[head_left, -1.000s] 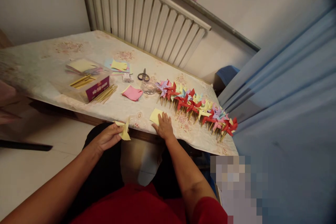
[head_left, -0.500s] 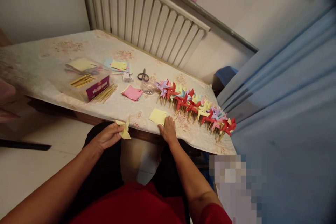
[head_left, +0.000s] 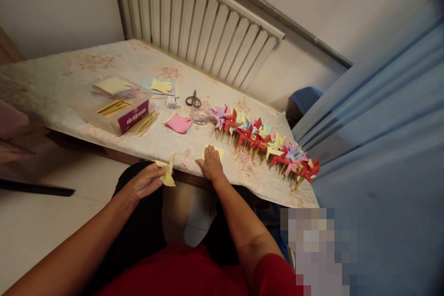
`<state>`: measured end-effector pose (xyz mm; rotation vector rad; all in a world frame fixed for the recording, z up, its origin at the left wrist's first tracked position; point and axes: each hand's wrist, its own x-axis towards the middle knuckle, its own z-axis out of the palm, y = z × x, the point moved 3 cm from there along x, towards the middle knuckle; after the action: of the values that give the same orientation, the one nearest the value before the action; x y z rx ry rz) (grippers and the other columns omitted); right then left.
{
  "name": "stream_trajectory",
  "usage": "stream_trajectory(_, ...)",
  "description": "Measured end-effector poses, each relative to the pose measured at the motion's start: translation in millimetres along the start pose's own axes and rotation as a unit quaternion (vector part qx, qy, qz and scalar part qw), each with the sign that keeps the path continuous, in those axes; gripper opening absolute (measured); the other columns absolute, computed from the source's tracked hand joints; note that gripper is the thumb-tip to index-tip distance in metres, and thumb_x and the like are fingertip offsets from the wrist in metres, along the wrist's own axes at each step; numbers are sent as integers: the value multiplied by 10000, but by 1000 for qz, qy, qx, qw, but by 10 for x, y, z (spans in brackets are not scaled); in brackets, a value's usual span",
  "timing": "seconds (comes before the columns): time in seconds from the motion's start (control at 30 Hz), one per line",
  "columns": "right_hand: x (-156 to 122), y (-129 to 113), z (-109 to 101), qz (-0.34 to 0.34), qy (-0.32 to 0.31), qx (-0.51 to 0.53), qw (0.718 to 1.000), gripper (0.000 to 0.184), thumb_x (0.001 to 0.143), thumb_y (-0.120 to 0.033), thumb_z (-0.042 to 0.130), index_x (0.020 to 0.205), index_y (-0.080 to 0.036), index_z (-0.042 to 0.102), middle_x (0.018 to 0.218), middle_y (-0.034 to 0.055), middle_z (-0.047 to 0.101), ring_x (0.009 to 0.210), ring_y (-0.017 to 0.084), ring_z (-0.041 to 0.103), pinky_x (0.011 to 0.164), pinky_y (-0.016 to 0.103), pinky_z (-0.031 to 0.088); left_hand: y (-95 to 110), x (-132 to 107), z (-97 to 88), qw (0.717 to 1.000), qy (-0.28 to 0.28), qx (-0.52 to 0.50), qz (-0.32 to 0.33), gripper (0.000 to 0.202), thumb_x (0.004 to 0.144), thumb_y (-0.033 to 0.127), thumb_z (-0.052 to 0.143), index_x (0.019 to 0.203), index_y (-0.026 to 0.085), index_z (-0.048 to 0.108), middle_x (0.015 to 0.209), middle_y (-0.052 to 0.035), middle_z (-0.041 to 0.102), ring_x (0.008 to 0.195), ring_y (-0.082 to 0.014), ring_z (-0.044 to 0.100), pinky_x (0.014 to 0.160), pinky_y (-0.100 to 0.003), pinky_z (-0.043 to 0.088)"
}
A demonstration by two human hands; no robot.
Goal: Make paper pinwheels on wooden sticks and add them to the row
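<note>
Just off the table's front edge, my left hand (head_left: pixel 147 181) pinches a yellow paper pinwheel (head_left: pixel 169 176) whose blades are folded over. My right hand (head_left: pixel 211 164) lies flat, fingers stretched out, over a yellow paper square (head_left: pixel 219 151) on the tablecloth and covers much of it. To the right, several finished pinwheels (head_left: pixel 258 142) in red, yellow, purple and pink stand close together on thin sticks. A stack of pink paper squares (head_left: pixel 178 123) lies beyond my hands.
A clear plastic box (head_left: pixel 116 122) with sticks and paper stands on the left, with loose sticks (head_left: pixel 143 124) beside it. Farther back are scissors (head_left: pixel 193 100), a clear bag (head_left: pixel 200 116) and more coloured paper (head_left: pixel 161 86). A radiator (head_left: pixel 197 23) borders the table; a blue curtain (head_left: pixel 381 148) hangs right.
My right hand has slid left from the edge of the yellow square to lie on top of it. My left hand still holds the yellow pinwheel. The view has shifted slightly.
</note>
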<state>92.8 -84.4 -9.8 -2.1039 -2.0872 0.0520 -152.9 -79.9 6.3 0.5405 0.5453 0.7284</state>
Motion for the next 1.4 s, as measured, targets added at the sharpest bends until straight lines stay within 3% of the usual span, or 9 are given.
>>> stream_trajectory(0.33,159,42,24,-55,-4,-18,998,724,1005,-546,403,1529,-51,332,1631,200,250,1539,311,186,1237,531,150,-4,9,-26,1000,-12,0,-1,258,577,123,894,792,97,753,745,-96,748,663,-183,704,641,-237,578)
stream_trajectory(0.6,-149,-39,-9,-95,15,-21,995,734,999,-549,414,1521,-38,343,1620,214,275,1530,315,214,1236,515,171,2,-11,15,1000,-25,-3,3,196,622,100,862,786,100,755,741,-104,750,657,-191,708,640,-243,576)
stream_trajectory(0.8,-293,-46,-4,-42,30,-9,999,723,1008,-554,384,1501,-26,376,1607,220,307,1522,317,239,1238,493,182,3,-33,52,1000,-20,2,11,243,585,136,893,784,105,757,737,-96,749,655,-184,702,631,-235,574)
stream_trajectory(0.97,-200,-53,3,-16,26,-16,999,752,1002,-566,397,1493,3,373,1597,252,304,1519,342,234,1229,514,188,4,-34,52,1000,-19,-2,4,263,570,136,900,783,95,752,732,-96,746,655,-182,704,624,-232,580)
stream_trajectory(1.4,100,28,39,-43,17,-14,999,759,991,-576,419,1510,-25,354,1614,243,267,1533,324,200,1230,530,158,-17,10,26,1000,-18,-23,-3,252,590,82,876,807,100,749,742,-107,753,655,-192,713,633,-244,585)
